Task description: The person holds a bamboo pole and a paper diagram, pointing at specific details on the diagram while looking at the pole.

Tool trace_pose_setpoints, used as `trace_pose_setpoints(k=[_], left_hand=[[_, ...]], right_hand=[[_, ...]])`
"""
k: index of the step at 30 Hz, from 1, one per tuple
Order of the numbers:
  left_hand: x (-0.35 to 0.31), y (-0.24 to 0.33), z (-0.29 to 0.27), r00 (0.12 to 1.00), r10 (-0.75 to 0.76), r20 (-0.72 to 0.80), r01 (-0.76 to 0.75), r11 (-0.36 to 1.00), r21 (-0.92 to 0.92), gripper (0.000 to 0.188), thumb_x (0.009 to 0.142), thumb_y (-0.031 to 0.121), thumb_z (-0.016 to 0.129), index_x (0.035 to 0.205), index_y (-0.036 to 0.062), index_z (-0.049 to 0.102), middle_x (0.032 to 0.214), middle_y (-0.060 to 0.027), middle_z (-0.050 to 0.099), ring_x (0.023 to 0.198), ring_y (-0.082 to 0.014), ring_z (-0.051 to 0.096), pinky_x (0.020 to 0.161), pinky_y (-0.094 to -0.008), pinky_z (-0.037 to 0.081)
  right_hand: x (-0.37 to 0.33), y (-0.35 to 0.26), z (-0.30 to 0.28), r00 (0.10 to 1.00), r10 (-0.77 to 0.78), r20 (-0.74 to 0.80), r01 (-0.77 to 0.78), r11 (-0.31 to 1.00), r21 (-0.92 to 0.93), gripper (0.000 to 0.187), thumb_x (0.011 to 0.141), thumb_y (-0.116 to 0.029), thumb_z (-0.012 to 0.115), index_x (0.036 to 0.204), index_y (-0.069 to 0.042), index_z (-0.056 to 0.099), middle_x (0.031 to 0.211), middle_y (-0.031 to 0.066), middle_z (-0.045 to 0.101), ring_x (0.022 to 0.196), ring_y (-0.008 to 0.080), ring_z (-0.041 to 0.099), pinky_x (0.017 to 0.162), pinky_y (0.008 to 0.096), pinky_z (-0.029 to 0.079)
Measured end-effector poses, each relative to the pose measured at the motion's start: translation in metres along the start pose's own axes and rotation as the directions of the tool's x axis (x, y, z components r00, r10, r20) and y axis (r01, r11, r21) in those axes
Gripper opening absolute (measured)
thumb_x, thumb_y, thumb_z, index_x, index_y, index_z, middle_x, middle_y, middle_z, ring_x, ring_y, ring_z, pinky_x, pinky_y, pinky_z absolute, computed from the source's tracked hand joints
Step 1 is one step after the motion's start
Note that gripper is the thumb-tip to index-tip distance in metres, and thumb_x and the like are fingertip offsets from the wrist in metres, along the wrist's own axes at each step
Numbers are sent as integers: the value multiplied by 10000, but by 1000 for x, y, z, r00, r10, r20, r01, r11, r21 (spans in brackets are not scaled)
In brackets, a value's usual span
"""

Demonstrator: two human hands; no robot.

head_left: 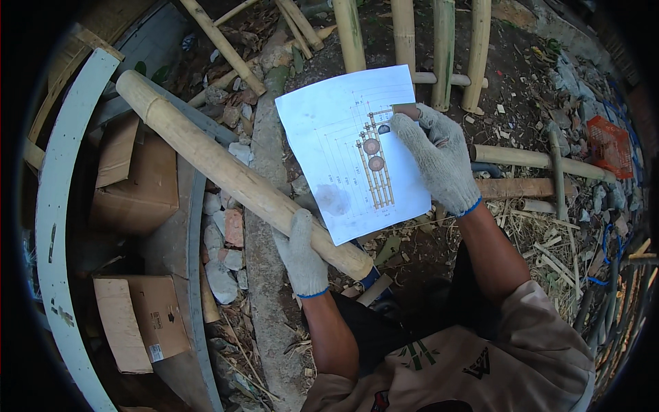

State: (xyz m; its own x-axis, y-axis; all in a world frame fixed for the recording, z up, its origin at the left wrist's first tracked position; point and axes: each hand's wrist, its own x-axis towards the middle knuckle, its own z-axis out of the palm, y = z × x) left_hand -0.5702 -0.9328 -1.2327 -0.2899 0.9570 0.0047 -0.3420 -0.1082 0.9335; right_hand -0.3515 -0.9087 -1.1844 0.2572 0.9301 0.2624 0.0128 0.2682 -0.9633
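My left hand (301,257), in a pale knitted glove with a blue cuff, is wrapped round a thick bamboo pole (226,172). The thumb lies over the top and the fingers are partly hidden behind it. This pole slants from the upper left down to my lap. My right hand (443,156), gloved alike, pinches the right edge of a white paper sheet (309,130). On the sheet is a drawing of a bamboo structure with two round brown shapes and measuring lines. By the fingertips shows a small brown piece (408,110) I cannot make out.
Upright bamboo poles (405,34) with a crossbar stand at the far side. Cut bamboo (535,158) and a red plastic crate (608,147) lie to the right. On the left are cardboard boxes (141,178) on a grey shelf, and broken bricks (234,228) beside a concrete kerb (269,309).
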Motion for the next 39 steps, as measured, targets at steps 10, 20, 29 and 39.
trace_pose_setpoints(k=[10,20,29,39], left_hand=[[0,0,-4,999,-8,-35,7,999,-31,625,847,177,707,1344,-56,408,1081,-117,567,925,-178,582,818,-321,494],[-1,5,0,1000,9,-30,-9,1000,-10,500,863,151,682,1268,-53,471,1028,-112,603,875,-158,581,793,-306,483],[0,5,2,1000,8,-30,-9,1000,-15,548,871,155,683,1315,-53,439,1037,-116,592,894,-169,585,814,-309,489],[4,4,-6,1000,-13,26,14,999,-38,570,857,166,701,1311,-49,430,1057,-141,599,878,-175,590,778,-311,502]], right_hand=[[2,7,-1,1000,-20,-12,20,999,-40,331,971,-287,615,1127,-4,686,927,43,693,827,80,606,738,254,497],[3,12,5,999,-40,-36,40,999,-6,324,972,-278,612,1119,1,687,913,36,690,818,70,588,733,249,488],[5,14,5,998,-46,-39,45,999,-24,336,975,-285,609,1124,8,681,911,35,688,807,69,582,723,244,484],[5,16,7,998,-39,-41,38,999,-28,354,977,-298,609,1142,8,676,917,40,691,814,72,587,729,250,489]])
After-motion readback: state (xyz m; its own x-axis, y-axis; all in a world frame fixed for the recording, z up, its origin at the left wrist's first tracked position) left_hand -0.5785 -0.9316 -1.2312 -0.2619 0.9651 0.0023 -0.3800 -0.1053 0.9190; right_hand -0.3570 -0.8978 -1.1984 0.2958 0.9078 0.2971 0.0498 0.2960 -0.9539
